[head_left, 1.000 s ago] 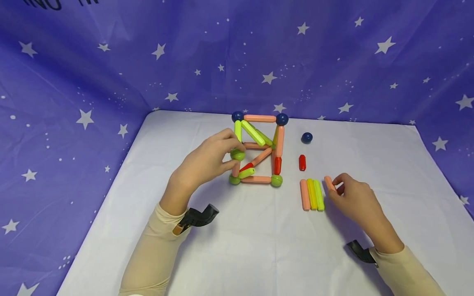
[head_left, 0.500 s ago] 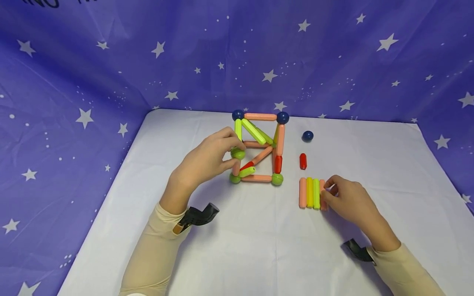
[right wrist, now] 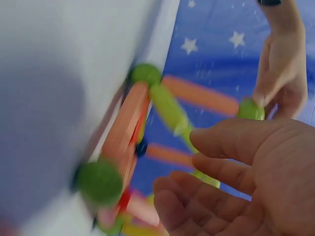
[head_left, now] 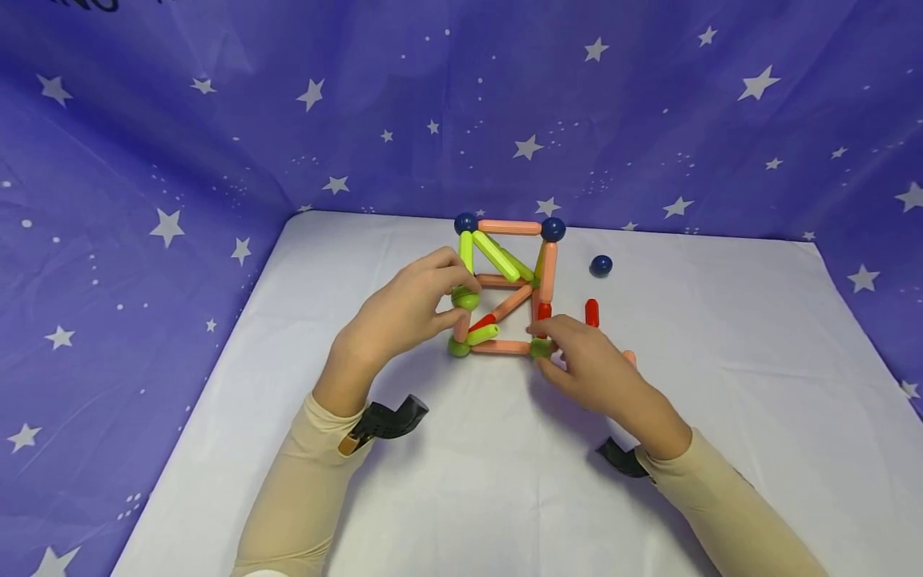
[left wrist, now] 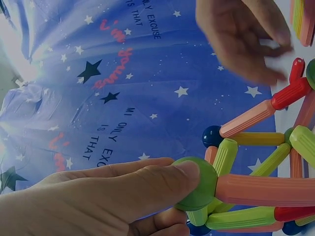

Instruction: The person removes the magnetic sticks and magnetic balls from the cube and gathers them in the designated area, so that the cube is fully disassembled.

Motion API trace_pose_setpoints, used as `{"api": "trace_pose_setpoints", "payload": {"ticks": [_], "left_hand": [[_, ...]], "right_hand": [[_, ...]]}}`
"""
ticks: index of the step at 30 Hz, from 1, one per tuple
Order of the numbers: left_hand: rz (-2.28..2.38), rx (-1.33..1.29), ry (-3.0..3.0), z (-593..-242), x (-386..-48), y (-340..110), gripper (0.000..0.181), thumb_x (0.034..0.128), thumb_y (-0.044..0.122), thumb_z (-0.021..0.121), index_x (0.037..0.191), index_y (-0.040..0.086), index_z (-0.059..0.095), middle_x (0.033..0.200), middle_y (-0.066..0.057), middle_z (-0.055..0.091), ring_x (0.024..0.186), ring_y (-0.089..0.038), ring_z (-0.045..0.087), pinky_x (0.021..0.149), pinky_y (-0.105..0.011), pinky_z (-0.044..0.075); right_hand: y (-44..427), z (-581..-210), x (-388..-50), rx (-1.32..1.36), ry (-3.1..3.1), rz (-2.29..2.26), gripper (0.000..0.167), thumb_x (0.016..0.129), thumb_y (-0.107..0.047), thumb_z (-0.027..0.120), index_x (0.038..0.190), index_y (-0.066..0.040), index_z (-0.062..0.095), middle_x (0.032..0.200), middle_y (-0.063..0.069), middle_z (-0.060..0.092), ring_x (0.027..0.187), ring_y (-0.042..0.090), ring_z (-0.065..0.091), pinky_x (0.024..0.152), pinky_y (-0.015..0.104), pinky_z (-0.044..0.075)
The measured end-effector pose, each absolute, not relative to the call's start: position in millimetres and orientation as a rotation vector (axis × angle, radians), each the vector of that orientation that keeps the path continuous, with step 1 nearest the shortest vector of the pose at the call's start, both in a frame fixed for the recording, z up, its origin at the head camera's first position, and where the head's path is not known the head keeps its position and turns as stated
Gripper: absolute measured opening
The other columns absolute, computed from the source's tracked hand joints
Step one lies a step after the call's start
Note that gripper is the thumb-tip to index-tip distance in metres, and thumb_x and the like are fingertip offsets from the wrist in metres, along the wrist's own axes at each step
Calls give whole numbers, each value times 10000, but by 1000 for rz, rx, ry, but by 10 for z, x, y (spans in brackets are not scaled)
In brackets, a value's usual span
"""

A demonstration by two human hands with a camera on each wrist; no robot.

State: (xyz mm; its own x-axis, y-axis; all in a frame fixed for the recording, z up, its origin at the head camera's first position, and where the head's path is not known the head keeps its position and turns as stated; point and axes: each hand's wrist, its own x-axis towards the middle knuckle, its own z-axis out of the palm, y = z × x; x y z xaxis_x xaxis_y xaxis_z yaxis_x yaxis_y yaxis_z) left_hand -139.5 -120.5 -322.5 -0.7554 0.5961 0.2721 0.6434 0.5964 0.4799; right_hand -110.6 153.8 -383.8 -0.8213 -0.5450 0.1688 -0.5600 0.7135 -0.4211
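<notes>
A frame of magnetic sticks and balls stands mid-table, with a pink stick [head_left: 509,227] across its back between two navy balls. My left hand [head_left: 400,316] pinches a green ball [left wrist: 204,186] at its left side, thumb on the near face; a pink stick [left wrist: 266,190] is attached to that ball. My right hand [head_left: 602,369] is at the front right corner, its fingers around or just over the green ball [head_left: 541,348] there; contact cannot be told. In the right wrist view its fingers are loosely bent with nothing between them. The yellow-green stick [head_left: 484,335] slants up from the front left ball.
Right of the frame lie a loose navy ball [head_left: 601,265] and a short red stick [head_left: 592,312]. The end of a pink stick [head_left: 630,357] shows past my right hand, which hides the row of sticks. A starry blue cloth [head_left: 404,104] hangs behind the white table [head_left: 461,497].
My right hand set a pink stick beside the row of sticks, let go, and moved left to the frame's front right corner. The left hand kept its pinch on the green ball.
</notes>
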Motion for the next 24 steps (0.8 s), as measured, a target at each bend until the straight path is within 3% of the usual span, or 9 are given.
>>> {"api": "trace_pose_setpoints", "payload": {"ticks": [3, 6, 12, 16, 24], "left_hand": [[-871, -1064, -2721, -3221, -1396, -1209, 235, 820, 92, 794, 1036, 94, 701, 1013, 5, 532, 878, -135, 522, 781, -271, 457], [-872, -1069, -2716, -3221, -1395, -1214, 246, 816, 93, 798, 1043, 88, 704, 1013, -3, 536, 871, -139, 523, 771, -277, 458], [-878, -1106, -2696, -3239, -1424, -1186, 233, 825, 81, 787, 1043, 95, 703, 1019, -3, 539, 891, -151, 539, 783, -267, 460], [-887, -1107, -2694, -3248, -1434, -1178, 228, 824, 64, 783, 1035, 99, 704, 1012, 5, 534, 898, -165, 553, 794, -265, 463], [-883, -1080, -2711, -3245, -1418, -1195, 245, 821, 80, 791, 1050, 98, 705, 1024, 10, 533, 898, -154, 550, 799, -271, 466]], "right_hand": [[1286, -3853, -1159, 1053, -2836, 676, 433, 856, -76, 699, 1276, -78, 593, 1209, 92, 604, 1007, 241, 587, 836, 395, 505], [1083, -3893, -1210, 1105, -2818, 591, 454, 860, -80, 720, 1297, -103, 599, 1253, 94, 571, 1052, 268, 580, 868, 410, 500], [893, -3985, -1209, 1062, -2805, 555, 274, 818, -57, 780, 1075, -128, 718, 971, 11, 633, 866, 185, 604, 767, 315, 523], [844, -4033, -1150, 1050, -2863, 561, 143, 796, -44, 783, 889, -114, 701, 778, -38, 605, 731, 132, 567, 676, 281, 503], [883, -4122, -987, 1122, -2912, 606, 109, 810, -21, 696, 790, -127, 678, 720, -96, 609, 665, 65, 570, 648, 237, 487]]}}
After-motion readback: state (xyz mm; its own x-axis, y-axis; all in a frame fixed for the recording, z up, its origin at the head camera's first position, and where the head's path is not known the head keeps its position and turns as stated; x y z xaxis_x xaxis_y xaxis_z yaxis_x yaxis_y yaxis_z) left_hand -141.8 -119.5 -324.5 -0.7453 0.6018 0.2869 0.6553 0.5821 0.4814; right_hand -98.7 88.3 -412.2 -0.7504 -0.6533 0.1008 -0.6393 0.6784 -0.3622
